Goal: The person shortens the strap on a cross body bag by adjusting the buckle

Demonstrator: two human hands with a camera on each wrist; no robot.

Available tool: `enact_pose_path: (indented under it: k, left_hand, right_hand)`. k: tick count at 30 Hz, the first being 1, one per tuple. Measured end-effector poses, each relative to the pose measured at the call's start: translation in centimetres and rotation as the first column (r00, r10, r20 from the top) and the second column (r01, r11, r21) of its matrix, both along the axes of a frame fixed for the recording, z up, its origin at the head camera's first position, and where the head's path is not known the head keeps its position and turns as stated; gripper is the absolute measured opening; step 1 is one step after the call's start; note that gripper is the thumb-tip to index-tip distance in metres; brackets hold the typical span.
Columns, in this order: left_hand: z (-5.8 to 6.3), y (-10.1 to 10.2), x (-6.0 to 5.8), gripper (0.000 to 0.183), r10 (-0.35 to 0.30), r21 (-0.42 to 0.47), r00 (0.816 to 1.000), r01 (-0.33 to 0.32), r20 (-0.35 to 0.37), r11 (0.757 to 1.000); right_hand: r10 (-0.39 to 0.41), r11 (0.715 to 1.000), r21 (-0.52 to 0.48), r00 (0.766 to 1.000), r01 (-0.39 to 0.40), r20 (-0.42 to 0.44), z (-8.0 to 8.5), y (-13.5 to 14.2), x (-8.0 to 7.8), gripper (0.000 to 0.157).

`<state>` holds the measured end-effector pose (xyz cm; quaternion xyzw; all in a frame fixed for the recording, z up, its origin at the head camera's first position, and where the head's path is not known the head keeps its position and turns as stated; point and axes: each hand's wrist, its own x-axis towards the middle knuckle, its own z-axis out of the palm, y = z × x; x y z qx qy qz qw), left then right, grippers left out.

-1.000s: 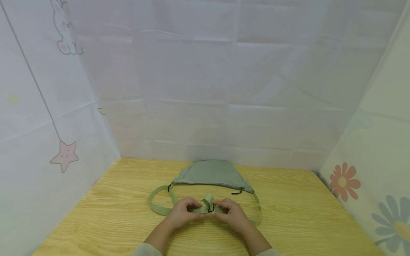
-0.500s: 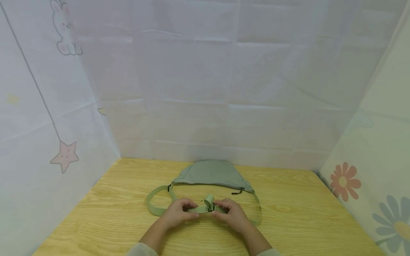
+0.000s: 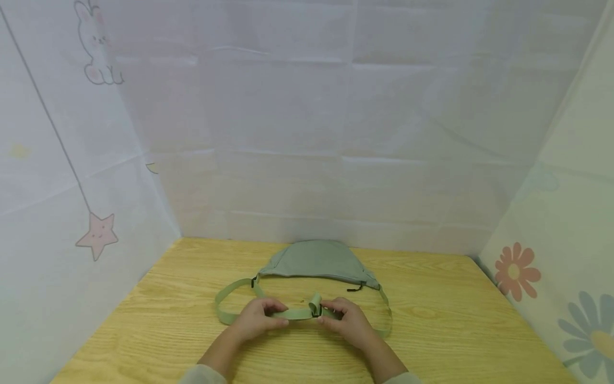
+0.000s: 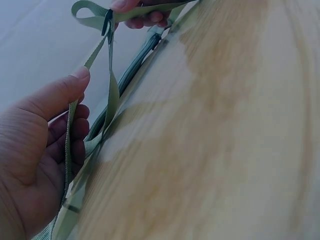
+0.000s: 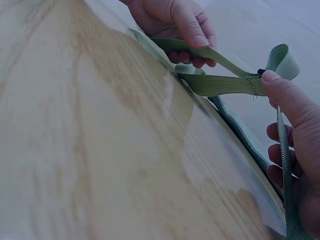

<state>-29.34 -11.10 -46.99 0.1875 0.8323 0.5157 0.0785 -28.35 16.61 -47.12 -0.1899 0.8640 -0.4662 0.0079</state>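
Note:
A grey-green waist bag (image 3: pixel 318 260) lies on the table, its light green webbing strap (image 3: pixel 296 314) looping toward me. My left hand (image 3: pixel 256 321) pinches the strap between thumb and fingers, left of a small black slider buckle (image 3: pixel 315 313). Right at that buckle, my right hand (image 3: pixel 350 323) grips the strap; in the right wrist view the thumb (image 5: pixel 287 97) presses beside the buckle. A short loop of webbing (image 5: pixel 285 61) stands up from the buckle. Between the two hands the strap runs nearly straight, raised off the table in the wrist views.
The wood-grain table (image 3: pixel 446 309) is enclosed by pale cloth walls (image 3: pixel 307 133) printed with a star and flowers. A black zipper pull (image 3: pixel 355 289) hangs at the bag's right end. Another black slider (image 3: pixel 253 282) sits on the strap at the left.
My left hand has moved left along with the strap, widening the gap between the hands. The upright loop has shrunk, and the strap's left curve bulges farther left. The right hand stays in place.

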Motion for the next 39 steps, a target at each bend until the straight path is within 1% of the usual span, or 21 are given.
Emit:
enact_pose_path:
  k: [6, 11, 17, 21, 24, 28, 39]
  left_hand:
    - [0.4, -1.0, 0.1, 0.031, -0.007, -0.033, 1.0, 0.006, -0.013, 0.999]
    - [0.7, -1.8, 0.1, 0.031, -0.036, -0.023, 0.999, 0.035, -0.013, 0.999]
    - [0.6, -2.7, -0.1, 0.028, -0.05, -0.012, 0.999, 0.05, -0.019, 0.999]
    - [0.8, -3.1, -0.1, 0.028, -0.051, -0.005, 0.999, 0.051, -0.014, 0.999]
    - [1.0, -3.4, 0.0, 0.029, -0.041, -0.016, 0.999, 0.041, -0.012, 0.999]
    - [1.0, -3.9, 0.0, 0.029, -0.035, -0.016, 0.999, 0.035, -0.01, 0.999]
    - [1.1, -4.9, 0.1, 0.03, -0.02, -0.061, 1.0, 0.019, -0.012, 0.998]
  right_hand:
    - [0.017, 1.0, -0.007, 1.0, -0.017, 0.011, 0.0, 0.1, 0.0, 0.048]
    - [0.031, 0.999, -0.01, 0.999, -0.031, 0.017, 0.0, 0.1, 0.0, 0.047]
    - [0.053, 0.998, -0.028, 0.998, -0.052, 0.016, -0.1, 0.1, -0.1, 0.045]
    - [0.056, 0.998, -0.031, 0.998, -0.056, 0.02, -0.2, 0.2, -0.2, 0.045]
    - [0.054, 0.998, -0.029, 0.998, -0.053, 0.025, -0.2, 0.3, -0.2, 0.045]
    - [0.053, 0.998, -0.031, 0.998, -0.052, 0.028, -0.3, 0.4, -0.2, 0.045]
    - [0.049, 0.999, -0.025, 0.999, -0.048, 0.024, -0.2, 0.3, -0.2, 0.045]
